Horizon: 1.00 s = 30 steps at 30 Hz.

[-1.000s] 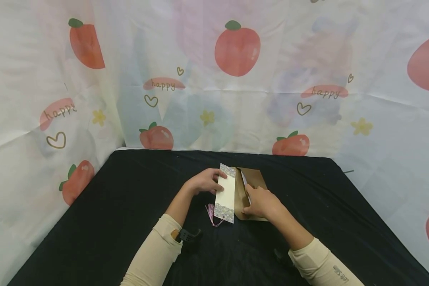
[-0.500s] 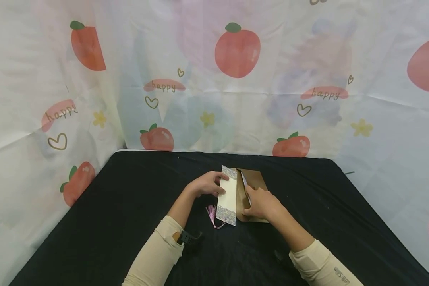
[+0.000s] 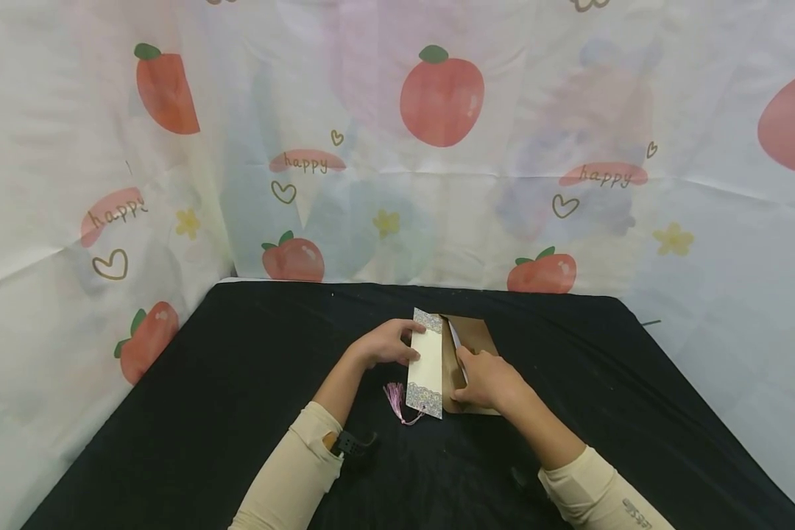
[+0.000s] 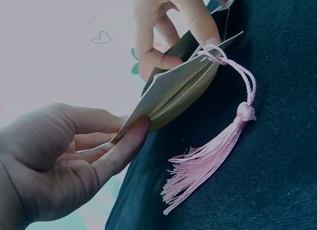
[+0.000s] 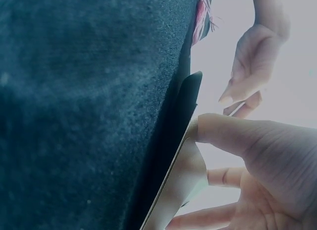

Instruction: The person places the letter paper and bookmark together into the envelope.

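Note:
My left hand (image 3: 386,343) pinches the left edge of a cream bookmark (image 3: 425,368) that has silvery lace patterns at both ends. From its lower end hangs a pink tassel (image 4: 213,156) on a looped cord. The bookmark covers the left side of a brown paper envelope (image 3: 475,333), whose mouth gapes. Inside that opening shows the edge of a white sheet (image 3: 455,335). My right hand (image 3: 493,379) grips the envelope at its mouth, thumb near the lower part; in the right wrist view its thumb (image 5: 223,133) lies against the paper edge. Some right fingertips are hidden.
A black cloth (image 3: 271,353) covers the table beneath both hands. Behind and at the sides hangs a pale curtain (image 3: 371,110) printed with fruit and hearts. A dark strap (image 3: 351,444) is worn at the left wrist.
The bookmark has shifted slightly right with my left hand and covers a little more of the envelope's left side. My right hand stays nearly still. The head view has tilted up slightly.

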Each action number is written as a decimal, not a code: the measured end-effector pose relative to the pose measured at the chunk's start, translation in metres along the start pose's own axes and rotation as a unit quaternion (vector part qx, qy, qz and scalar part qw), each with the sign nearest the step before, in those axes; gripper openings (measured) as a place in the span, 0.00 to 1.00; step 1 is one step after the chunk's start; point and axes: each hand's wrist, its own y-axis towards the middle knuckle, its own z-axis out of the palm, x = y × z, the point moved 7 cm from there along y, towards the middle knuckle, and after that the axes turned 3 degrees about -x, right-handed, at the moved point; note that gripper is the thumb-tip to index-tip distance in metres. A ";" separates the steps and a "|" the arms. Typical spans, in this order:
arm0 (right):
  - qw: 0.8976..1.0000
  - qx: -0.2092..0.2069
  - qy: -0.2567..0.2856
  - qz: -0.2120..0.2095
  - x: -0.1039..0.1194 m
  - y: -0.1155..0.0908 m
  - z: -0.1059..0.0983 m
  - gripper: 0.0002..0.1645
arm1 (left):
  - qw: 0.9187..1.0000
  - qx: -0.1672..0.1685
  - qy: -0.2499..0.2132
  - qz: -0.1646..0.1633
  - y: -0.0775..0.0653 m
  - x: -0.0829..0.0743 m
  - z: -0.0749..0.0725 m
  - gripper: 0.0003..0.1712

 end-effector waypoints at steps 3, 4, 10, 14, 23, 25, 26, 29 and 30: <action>1.000 0.002 0.004 -0.001 -0.001 0.000 0.001 0.47 | 1.000 0.002 -0.018 -0.006 -0.001 0.000 0.001 0.33; 1.000 0.002 0.005 -0.001 -0.001 0.000 0.002 0.47 | 1.000 0.003 -0.025 -0.009 -0.002 0.000 0.002 0.34; 1.000 0.001 0.006 -0.005 0.000 -0.002 0.001 0.45 | 0.998 0.004 -0.056 -0.020 -0.001 0.003 0.005 0.37; 1.000 -0.003 0.007 -0.004 0.001 -0.001 0.000 0.45 | 0.998 -0.003 -0.067 -0.020 0.003 0.006 0.006 0.37; 1.000 -0.008 0.008 -0.002 0.002 -0.001 -0.003 0.38 | 0.997 -0.010 -0.073 -0.022 0.005 0.004 0.010 0.37; 1.000 -0.011 0.007 -0.001 0.002 -0.001 -0.003 0.37 | 0.997 -0.012 -0.070 -0.024 0.004 0.004 0.011 0.37; 1.000 -0.012 0.007 0.000 0.002 0.000 -0.003 0.37 | 0.997 -0.013 -0.070 -0.024 0.004 0.003 0.011 0.37; 1.000 -0.009 0.006 0.003 0.002 0.000 -0.002 0.34 | 0.997 -0.014 -0.072 -0.025 0.004 0.003 0.012 0.37; 1.000 -0.008 0.006 0.005 0.002 0.000 -0.002 0.33 | 0.997 -0.013 -0.072 -0.025 0.004 0.003 0.012 0.37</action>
